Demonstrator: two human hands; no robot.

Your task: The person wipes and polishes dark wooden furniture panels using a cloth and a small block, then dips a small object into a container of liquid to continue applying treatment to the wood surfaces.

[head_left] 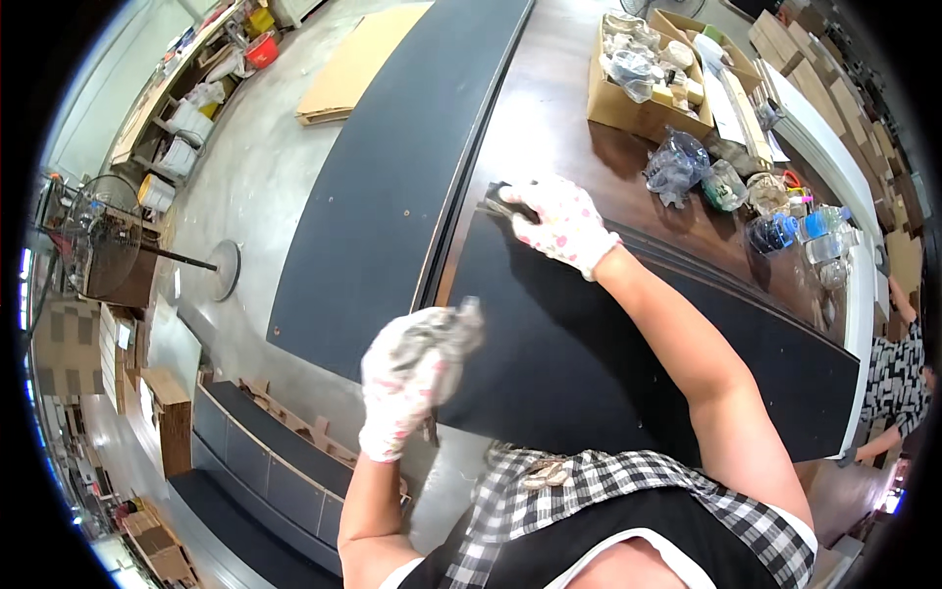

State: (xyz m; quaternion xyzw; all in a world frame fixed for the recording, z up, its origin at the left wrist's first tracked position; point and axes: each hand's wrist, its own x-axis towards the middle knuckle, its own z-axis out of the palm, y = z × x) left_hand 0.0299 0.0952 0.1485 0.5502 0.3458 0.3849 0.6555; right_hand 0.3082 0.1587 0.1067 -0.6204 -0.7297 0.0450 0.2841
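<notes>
While the gloved left hand [407,378] closes around a crumpled grey rag [453,329] just above the near edge of a black panel [589,363], the gloved right hand [559,221] lies flat, fingers curled over the panel's far corner. Behind stands a brown workbench [549,108] with a cardboard box [643,83] of parts.

Even bright indoor light, soft shadows, strong fisheye bending with black rim, slight blur on moving left hand [412,378]
</notes>
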